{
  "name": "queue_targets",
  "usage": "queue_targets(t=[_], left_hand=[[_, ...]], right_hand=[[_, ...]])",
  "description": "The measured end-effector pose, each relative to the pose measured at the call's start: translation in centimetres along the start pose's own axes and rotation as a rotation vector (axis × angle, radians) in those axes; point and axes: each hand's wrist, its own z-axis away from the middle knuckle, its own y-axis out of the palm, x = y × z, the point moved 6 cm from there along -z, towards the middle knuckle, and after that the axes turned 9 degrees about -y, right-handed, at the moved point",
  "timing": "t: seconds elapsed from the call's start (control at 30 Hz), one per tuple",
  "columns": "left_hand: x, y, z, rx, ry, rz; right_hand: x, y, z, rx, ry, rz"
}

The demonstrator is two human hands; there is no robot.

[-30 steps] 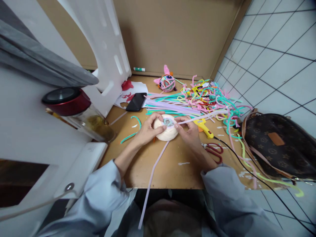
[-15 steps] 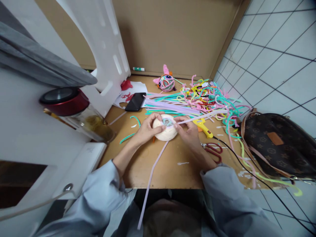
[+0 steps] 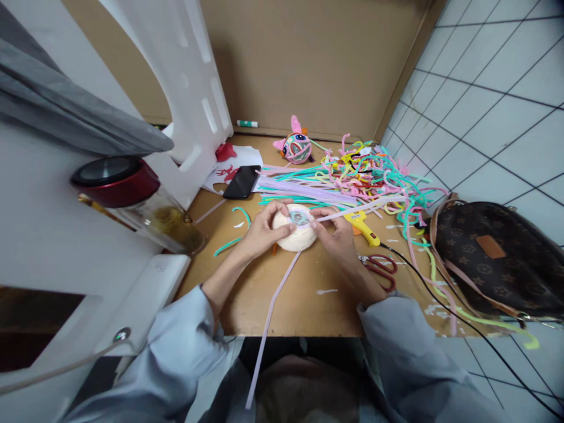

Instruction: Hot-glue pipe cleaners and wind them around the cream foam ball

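Note:
Between my hands, above the desk, is a cream-white ball (image 3: pixel 294 238) with a round opening on top, wound round the outside. My left hand (image 3: pixel 267 226) grips its left side, thumb near the opening. On the right side, my right hand (image 3: pixel 337 232) pinches a lilac pipe cleaner (image 3: pixel 361 207) against the opening's rim; the strip runs off to the right. Another lilac pipe cleaner (image 3: pixel 268 323) hangs below the ball past the desk edge. A yellow glue gun (image 3: pixel 363 228) and red-handled scissors (image 3: pixel 382 267) lie beside my right hand.
Straight pipe cleaners (image 3: pixel 304 191) and a tangled heap (image 3: pixel 370 170) lie behind the ball. A pink figure (image 3: pixel 297 147), a black phone (image 3: pixel 241 182) and a marker (image 3: pixel 247 123) are farther back. A glass bottle (image 3: pixel 167 229) stands left; a brown bag (image 3: pixel 497 258) sits right, near the glue gun's cord.

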Motion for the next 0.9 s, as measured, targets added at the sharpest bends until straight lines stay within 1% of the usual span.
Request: queue_targets(t=[0.2,0.43,0.63,0.8,0.9], left_hand=[[0.13,-0.08,-0.04,-0.004,0.021,-0.006],[0.18,-0.26,-0.14,-0.015,0.077,-0.001],[0.33,-0.25,-0.11,-0.014,0.064,-0.003],[0.29,-0.24,-0.15,-0.004,0.064,-0.005],[0.16,-0.23,-0.14,0.006,0.063,-0.001]], right_hand=[[0.11,-0.05,0.03,0.004,0.003,0.014],[0.11,-0.06,0.01,0.005,0.001,0.006],[-0.04,-0.02,-0.02,0.008,0.012,0.008],[0.30,-0.08,-0.06,0.018,-0.018,0.030],[0.71,-0.05,-0.16,0.046,-0.063,0.054]])
